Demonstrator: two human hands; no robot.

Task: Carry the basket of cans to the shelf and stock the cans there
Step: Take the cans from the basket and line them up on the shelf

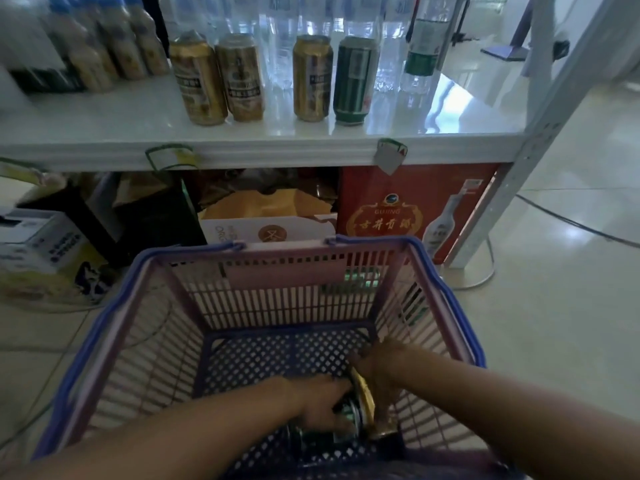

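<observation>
A pink plastic basket (277,268) with blue handles sits on the floor in front of the white shelf (263,154). Both of my hands reach down to its bottom. My left hand (318,400) wraps a green can (349,415) lying there. My right hand (377,362) grips a gold can (363,396) beside it. On the shelf stand three gold cans, the nearest left one (199,81) beside a second (240,77), a third (311,77) further right, and one green can (356,81) next to it.
Clear water bottles (277,32) line the shelf behind the cans, and tan bottles (104,46) stand at the left. Under the shelf are a red box (408,209), a white carton (266,230) and dark boxes. A metal shelf post (519,161) rises at the right; cables cross the floor.
</observation>
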